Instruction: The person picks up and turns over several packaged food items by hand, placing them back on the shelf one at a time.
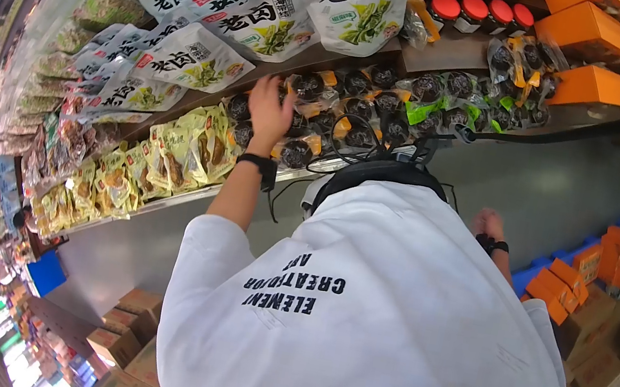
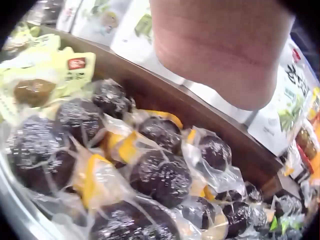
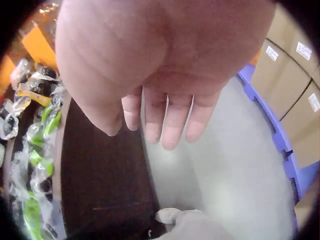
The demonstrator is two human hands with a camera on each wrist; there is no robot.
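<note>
In the head view my left hand (image 1: 268, 113) reaches over the shelf with relaxed fingers. It is above clear plastic packs of dark round food (image 1: 296, 154) with orange labels, near the wooden divider. In the left wrist view only the base of the hand (image 2: 220, 50) shows; its fingers are out of sight. Below it lie the clear packs (image 2: 160, 177), with white printed pouches (image 2: 280, 112) behind the divider. My right hand (image 1: 490, 225) hangs by my side over the floor. Its fingers are loosely extended and hold nothing in the right wrist view.
Yellow food pouches (image 1: 195, 142) stand left of the dark packs. White pouches (image 1: 253, 22) fill the raised row behind. Red-lidded jars (image 1: 472, 13) and orange boxes (image 1: 594, 88) are farther right. Cardboard cartons (image 1: 601, 353) are stacked behind me on the right, beside a blue pallet (image 3: 280, 135).
</note>
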